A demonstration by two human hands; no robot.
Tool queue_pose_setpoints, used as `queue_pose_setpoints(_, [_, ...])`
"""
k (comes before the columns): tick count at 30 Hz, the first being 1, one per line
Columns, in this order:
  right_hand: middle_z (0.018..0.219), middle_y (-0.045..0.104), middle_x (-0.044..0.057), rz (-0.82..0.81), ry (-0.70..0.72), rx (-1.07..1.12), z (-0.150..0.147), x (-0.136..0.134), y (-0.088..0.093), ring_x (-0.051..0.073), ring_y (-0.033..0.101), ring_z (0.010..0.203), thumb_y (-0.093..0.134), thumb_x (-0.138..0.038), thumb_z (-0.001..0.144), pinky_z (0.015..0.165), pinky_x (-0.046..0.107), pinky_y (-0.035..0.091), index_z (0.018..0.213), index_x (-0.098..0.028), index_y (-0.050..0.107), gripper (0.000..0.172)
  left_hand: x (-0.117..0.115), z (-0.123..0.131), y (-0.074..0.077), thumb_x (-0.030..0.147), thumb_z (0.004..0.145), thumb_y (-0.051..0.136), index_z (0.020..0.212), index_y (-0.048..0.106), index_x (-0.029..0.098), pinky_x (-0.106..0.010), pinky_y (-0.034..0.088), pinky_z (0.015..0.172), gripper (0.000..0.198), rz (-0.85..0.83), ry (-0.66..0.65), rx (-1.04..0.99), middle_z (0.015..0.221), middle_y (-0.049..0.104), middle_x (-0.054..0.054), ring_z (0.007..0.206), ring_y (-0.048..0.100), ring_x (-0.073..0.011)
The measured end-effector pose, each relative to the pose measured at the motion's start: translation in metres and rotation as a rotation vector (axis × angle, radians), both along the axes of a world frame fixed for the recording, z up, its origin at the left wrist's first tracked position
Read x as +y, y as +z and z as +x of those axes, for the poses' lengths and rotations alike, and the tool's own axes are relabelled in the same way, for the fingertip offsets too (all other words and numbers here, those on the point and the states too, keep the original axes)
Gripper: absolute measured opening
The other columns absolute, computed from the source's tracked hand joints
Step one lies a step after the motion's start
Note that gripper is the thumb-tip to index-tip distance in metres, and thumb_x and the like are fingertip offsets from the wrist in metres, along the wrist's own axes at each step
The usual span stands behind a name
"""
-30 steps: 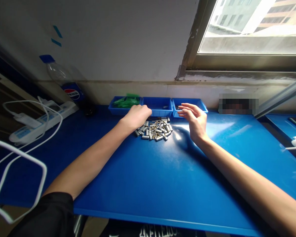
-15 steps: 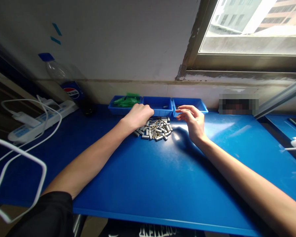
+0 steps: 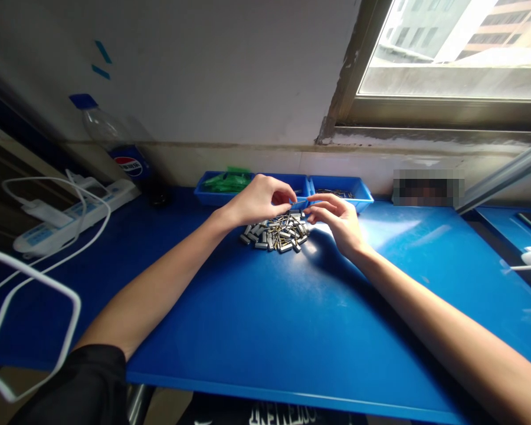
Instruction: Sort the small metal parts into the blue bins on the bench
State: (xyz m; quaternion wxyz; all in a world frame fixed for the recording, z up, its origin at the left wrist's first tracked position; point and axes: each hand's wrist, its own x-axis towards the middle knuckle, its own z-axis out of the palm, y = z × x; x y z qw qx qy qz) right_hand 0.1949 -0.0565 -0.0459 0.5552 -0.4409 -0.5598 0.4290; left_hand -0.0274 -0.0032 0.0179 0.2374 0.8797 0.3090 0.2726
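Pinching a thin piece point(image 3: 299, 202) just above the metal parts point(image 3: 278, 237), the left hand point(image 3: 260, 199) has shifted toward the right hand point(image 3: 338, 219), whose slightly parted fingers have come closer.

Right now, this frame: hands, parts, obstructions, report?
Left fingers and right fingers nearly meeting at far side of metal parts pile. Thin piece apparently between them, hold unclear. Possible obstruction: blue bins close behind.

1. The tabletop point(image 3: 248, 330) is bright blue.
2. The three trays point(image 3: 361, 193) are blue too.
3. The plastic point(image 3: 226, 181) in one tray is green.
4. The metal bits point(image 3: 285, 247) look silver, with gold sticks point(image 3: 280, 229).
5. The bottle cap point(image 3: 83, 101) is blue; the label point(image 3: 142, 167) is blue with a red, white and blue circle.
6. The sleeve point(image 3: 79, 389) is black.
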Motion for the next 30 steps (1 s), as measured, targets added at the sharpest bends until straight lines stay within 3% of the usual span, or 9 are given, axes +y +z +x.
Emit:
queue_pose_setpoints(5, [0.085, 0.079, 0.002, -0.044, 0.08, 0.028, -0.003, -0.001, -0.001, 0.019, 0.071, 0.073, 0.085, -0.042, 0.079, 0.08, 0.04, 0.059, 0.109, -0.023, 0.077, 0.037, -0.003, 0.002, 0.002, 0.023, 0.08, 0.076, 0.097, 0.076, 0.013, -0.024, 0.057, 0.072, 0.019, -0.002, 0.025, -0.048, 0.083, 0.08, -0.006, 0.076, 0.076, -0.0173])
queue_pose_setpoints(10, [0.082, 0.078, 0.002, -0.04, 0.097, 0.085, -0.004, 0.002, -0.005, 0.018, 0.07, 0.073, 0.089, -0.043, 0.077, 0.079, 0.038, 0.059, 0.103, -0.023, 0.081, 0.034, -0.005, 0.003, 0.002, 0.018, 0.08, 0.074, 0.097, 0.075, 0.014, -0.023, 0.056, 0.07, 0.018, 0.005, 0.005, -0.027, 0.081, 0.078, -0.005, 0.075, 0.075, -0.0162])
queue_pose_setpoints(17, [0.083, 0.079, 0.003, -0.025, 0.054, -0.009, -0.004, 0.001, -0.004, 0.02, 0.071, 0.074, 0.087, -0.046, 0.077, 0.08, 0.04, 0.06, 0.096, -0.021, 0.082, 0.031, -0.004, 0.005, -0.005, 0.015, 0.084, 0.07, 0.103, 0.076, 0.015, -0.024, 0.056, 0.073, 0.02, 0.001, -0.049, 0.087, 0.087, 0.079, -0.005, 0.078, 0.075, -0.0166])
queue_pose_setpoints(19, [0.083, 0.079, 0.004, -0.007, -0.031, -0.015, -0.003, 0.002, -0.004, 0.022, 0.073, 0.075, 0.087, -0.046, 0.077, 0.082, 0.043, 0.061, 0.094, -0.022, 0.081, 0.029, -0.003, 0.004, -0.003, 0.017, 0.085, 0.07, 0.105, 0.076, 0.016, -0.025, 0.056, 0.075, 0.02, 0.065, 0.026, 0.204, 0.092, 0.08, -0.006, 0.082, 0.075, -0.0185])
queue_pose_setpoints(24, [0.099, 0.081, 0.007, 0.1, -0.337, 0.021, 0.004, 0.008, -0.006, 0.026, 0.077, 0.083, 0.082, -0.041, 0.081, 0.085, 0.049, 0.063, 0.1, -0.025, 0.077, 0.026, -0.003, -0.009, 0.009, 0.007, 0.087, 0.062, 0.105, 0.079, 0.019, -0.028, 0.052, 0.074, 0.028, 0.218, 0.238, 0.71, 0.103, 0.079, -0.011, 0.092, 0.076, -0.0256])
queue_pose_setpoints(27, [0.108, 0.08, 0.009, 0.111, -0.327, -0.009, 0.008, 0.01, -0.008, 0.026, 0.077, 0.086, 0.078, -0.04, 0.084, 0.084, 0.05, 0.064, 0.11, -0.026, 0.074, 0.03, -0.002, -0.015, 0.009, -0.003, 0.078, 0.061, 0.108, 0.079, 0.021, -0.026, 0.05, 0.071, 0.042, 0.17, 0.22, 0.899, 0.108, 0.079, -0.012, 0.094, 0.076, -0.0262])
queue_pose_setpoints(30, [0.108, 0.08, 0.009, 0.099, -0.285, -0.037, 0.007, 0.009, -0.008, 0.024, 0.076, 0.083, 0.075, -0.04, 0.086, 0.081, 0.046, 0.064, 0.11, -0.025, 0.073, 0.028, 0.001, -0.017, 0.004, -0.007, 0.073, 0.058, 0.106, 0.078, 0.021, -0.025, 0.048, 0.07, 0.048, 0.16, 0.208, 0.942, 0.106, 0.079, -0.011, 0.091, 0.075, -0.024])
